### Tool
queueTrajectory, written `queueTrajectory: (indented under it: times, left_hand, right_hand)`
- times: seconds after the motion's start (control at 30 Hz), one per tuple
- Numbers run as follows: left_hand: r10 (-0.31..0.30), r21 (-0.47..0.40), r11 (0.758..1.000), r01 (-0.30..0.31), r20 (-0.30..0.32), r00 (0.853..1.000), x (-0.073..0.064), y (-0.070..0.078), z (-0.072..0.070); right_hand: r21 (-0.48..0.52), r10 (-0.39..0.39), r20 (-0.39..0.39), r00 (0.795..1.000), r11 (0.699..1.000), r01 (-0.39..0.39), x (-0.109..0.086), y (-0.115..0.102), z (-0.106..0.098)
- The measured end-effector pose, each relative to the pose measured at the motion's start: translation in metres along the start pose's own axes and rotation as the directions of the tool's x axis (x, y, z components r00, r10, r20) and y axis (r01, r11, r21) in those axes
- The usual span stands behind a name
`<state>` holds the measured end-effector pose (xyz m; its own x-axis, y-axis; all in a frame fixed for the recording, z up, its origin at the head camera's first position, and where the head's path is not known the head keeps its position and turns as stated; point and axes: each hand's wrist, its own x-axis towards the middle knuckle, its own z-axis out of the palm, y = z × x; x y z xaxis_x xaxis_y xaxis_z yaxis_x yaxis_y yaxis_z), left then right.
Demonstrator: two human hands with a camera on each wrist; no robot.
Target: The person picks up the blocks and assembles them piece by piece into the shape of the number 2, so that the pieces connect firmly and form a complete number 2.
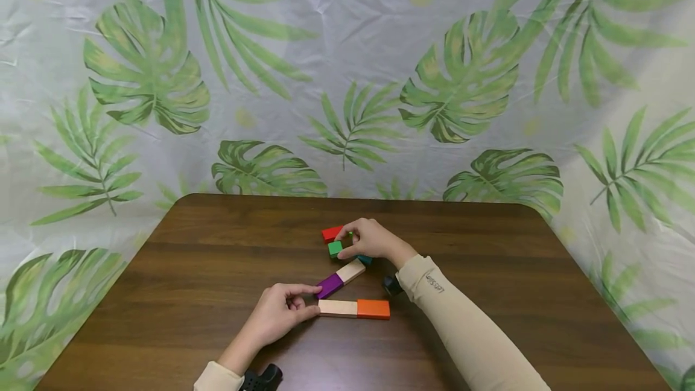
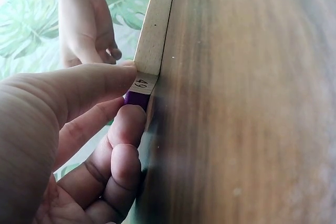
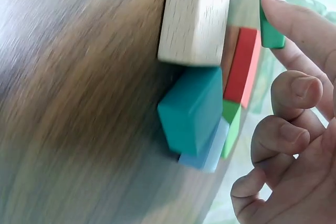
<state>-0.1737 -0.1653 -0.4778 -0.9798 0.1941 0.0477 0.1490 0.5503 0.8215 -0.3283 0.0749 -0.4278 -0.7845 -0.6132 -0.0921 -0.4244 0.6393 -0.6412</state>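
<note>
My right hand (image 1: 371, 240) pinches a small green block (image 1: 335, 250) between thumb and index finger, above the far blocks; its other fingers curl loosely. Nearby sit a red block (image 3: 242, 66), a light green block (image 3: 231, 124), a light blue block (image 3: 207, 153) and a teal block (image 3: 191, 111). The teal one stands by the end of a plain wooden block (image 1: 350, 271). My left hand (image 1: 279, 312) touches a purple block (image 1: 329, 286) with its index finger. Its thumb rests at the end of another plain wooden block (image 1: 338, 308), lined up with an orange block (image 1: 373, 309).
The purple block and its wooden neighbour form a slanted row behind the straight wooden-and-orange row. All lie on a dark brown wooden table (image 1: 217, 270). A leaf-patterned cloth (image 1: 358, 47) hangs behind its far edge. Dark devices sit at both wrists.
</note>
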Motion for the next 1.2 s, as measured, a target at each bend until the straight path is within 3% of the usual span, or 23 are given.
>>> queueTrajectory:
  times: [0.3, 0.6, 0.83, 1.2]
  left_hand:
    - [0.018, -0.018, 1.000, -0.018, 0.001, 1.000, 0.000, 0.002, 0.000]
    - [0.023, -0.027, 0.999, -0.023, -0.001, 1.000, 0.000, 0.002, 0.000]
    - [0.031, -0.033, 0.999, -0.031, -0.006, 1.000, -0.001, 0.001, -0.001]
    - [0.029, -0.035, 0.999, -0.029, -0.006, 1.000, -0.001, 0.002, -0.001]
  right_hand:
    - [-0.026, 0.001, 0.020, 1.000, 1.000, 0.000, 0.007, -0.016, 0.011]
    - [-0.129, 0.011, 0.022, 1.000, 0.992, -0.008, 0.016, -0.023, 0.021]
    - [-0.211, 0.012, 0.001, 1.000, 0.977, -0.012, 0.020, -0.032, 0.024]
    - [-0.250, 0.038, -0.017, 0.999, 0.967, -0.041, 0.024, -0.036, 0.026]
